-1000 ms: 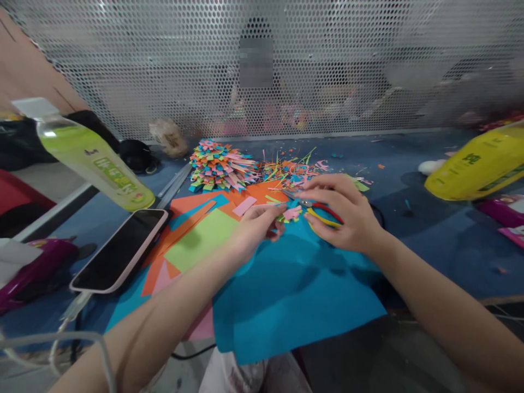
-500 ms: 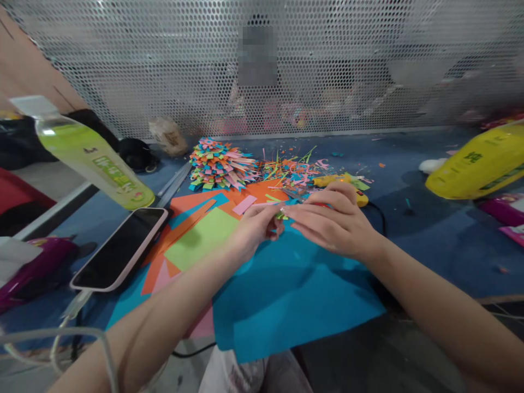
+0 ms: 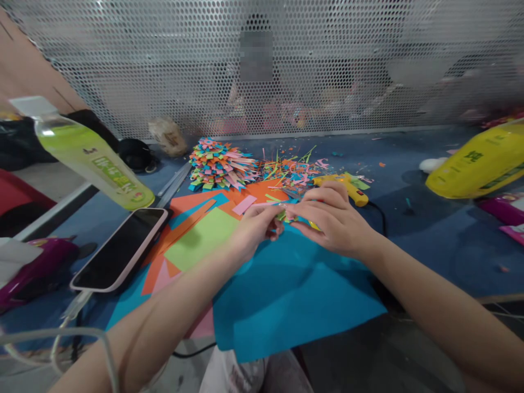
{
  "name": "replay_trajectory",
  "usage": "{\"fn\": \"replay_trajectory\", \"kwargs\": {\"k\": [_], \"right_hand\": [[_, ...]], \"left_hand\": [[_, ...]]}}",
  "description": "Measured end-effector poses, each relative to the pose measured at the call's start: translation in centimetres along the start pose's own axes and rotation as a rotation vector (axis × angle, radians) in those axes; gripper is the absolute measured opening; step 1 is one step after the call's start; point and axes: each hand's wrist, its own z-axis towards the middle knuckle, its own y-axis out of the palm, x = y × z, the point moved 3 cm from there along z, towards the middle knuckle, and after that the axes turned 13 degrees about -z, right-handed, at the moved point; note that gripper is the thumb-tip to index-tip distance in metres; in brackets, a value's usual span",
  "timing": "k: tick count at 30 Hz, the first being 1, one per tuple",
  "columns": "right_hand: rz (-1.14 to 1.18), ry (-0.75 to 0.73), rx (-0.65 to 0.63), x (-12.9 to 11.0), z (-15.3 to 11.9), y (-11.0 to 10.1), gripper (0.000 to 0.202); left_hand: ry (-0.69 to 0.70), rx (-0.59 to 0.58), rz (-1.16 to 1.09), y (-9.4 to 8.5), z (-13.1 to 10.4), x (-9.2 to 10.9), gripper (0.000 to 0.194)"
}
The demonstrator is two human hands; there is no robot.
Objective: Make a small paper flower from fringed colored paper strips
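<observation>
Above the blue paper sheet (image 3: 295,295), my left hand (image 3: 256,229) pinches a small light-green piece of paper (image 3: 282,216) between thumb and forefinger. My right hand (image 3: 338,221) meets it fingertip to fingertip, its thumb and forefinger closed at the same piece. A bit of yellow shows under the right fingers; what it belongs to is mostly hidden. Grey metal blades (image 3: 292,192) lie just beyond the hands. Left of my hands are a light-green sheet (image 3: 202,237), orange strips (image 3: 186,224) and a small pink rectangle (image 3: 244,204).
Behind the papers stands a cone of multicoloured paper tufts (image 3: 221,166), beside a heap of paper shreds (image 3: 292,169). A yellow glue gun (image 3: 354,191) with black cord lies right. A phone (image 3: 120,251), a green drink bottle (image 3: 92,155) and a yellow bottle (image 3: 477,161) flank the work.
My right fingers have shifted slightly and closed in on the green piece. A red part seen beneath them before is now mostly covered, and yellow shows there. My left hand stays put.
</observation>
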Motion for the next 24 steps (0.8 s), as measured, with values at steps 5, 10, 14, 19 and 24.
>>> {"fn": "replay_trajectory", "kwargs": {"k": [5,10,14,19,24], "right_hand": [[0.018,-0.010,-0.034,-0.04,0.09,-0.01,0.033],[0.075,0.007,-0.068,0.10,0.18,0.07,0.033],[0.090,0.039,-0.089,0.32,0.19,0.08,0.038],[0.091,0.050,-0.131,0.37,0.16,0.07,0.037],[0.081,0.043,-0.117,0.40,0.18,-0.06,0.033]], "left_hand": [[0.011,0.030,0.028,-0.06,0.07,0.01,0.021],[0.038,0.027,0.073,-0.26,0.36,-0.08,0.024],[0.039,0.060,0.101,-0.18,0.41,-0.05,0.024],[0.029,0.045,0.096,-0.05,0.32,-0.04,0.021],[0.011,0.029,0.064,0.01,0.28,-0.13,0.020]]}}
